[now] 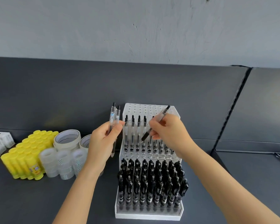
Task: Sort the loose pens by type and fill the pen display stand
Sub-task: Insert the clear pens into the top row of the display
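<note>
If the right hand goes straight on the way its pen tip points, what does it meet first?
Most likely the clear pens standing in the upper tier of the stand. The right hand holds its pen with the tip down and to the left, right at that row; depth is unclear.

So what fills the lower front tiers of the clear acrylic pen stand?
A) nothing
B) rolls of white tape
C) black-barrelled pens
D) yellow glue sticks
C: black-barrelled pens pack the lower tiers of the clear acrylic pen stand, below the clear pens.
</note>
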{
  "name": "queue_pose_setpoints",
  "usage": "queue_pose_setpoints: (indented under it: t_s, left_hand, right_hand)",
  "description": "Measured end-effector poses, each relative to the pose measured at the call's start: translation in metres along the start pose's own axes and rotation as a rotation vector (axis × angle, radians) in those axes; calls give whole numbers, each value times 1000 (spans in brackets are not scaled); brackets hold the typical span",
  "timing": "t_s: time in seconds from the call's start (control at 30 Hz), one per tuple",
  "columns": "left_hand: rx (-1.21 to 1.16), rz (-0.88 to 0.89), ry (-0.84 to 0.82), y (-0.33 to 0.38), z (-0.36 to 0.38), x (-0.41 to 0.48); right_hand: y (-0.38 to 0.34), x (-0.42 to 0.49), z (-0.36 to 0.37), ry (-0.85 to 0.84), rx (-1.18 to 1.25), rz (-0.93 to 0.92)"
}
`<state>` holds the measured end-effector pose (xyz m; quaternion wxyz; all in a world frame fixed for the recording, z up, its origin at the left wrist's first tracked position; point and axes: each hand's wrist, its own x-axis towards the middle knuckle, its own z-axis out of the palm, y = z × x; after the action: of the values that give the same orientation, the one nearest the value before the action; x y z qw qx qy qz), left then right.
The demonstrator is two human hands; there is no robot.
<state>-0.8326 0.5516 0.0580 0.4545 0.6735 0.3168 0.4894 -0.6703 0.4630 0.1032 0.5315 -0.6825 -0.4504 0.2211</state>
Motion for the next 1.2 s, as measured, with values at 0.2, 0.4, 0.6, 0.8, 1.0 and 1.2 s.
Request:
queue_pose_setpoints:
  t_s: [0.2, 0.4, 0.6, 0.8, 1.0, 1.2]
  left_hand:
    - [-75, -9, 17, -7, -3, 6]
    - [-76, -41, -15, -16, -7, 12]
    - [-7, -31, 63, -23, -10, 13]
    - [5, -5, 171, -20, -10, 11]
    - [33, 21, 163, -16, -4, 11]
    - [174, 74, 144, -19, 4, 11]
  right_hand:
    - [7, 6, 27, -23, -301, -107]
    - [5, 9, 43, -65, -577, -182]
    - [7, 11, 52, -129, -713, -157]
    - [7, 14, 54, -130, -777, -134]
    - [14, 11, 51, -158, -731, -89]
    - [4, 6, 28, -17, -571, -125]
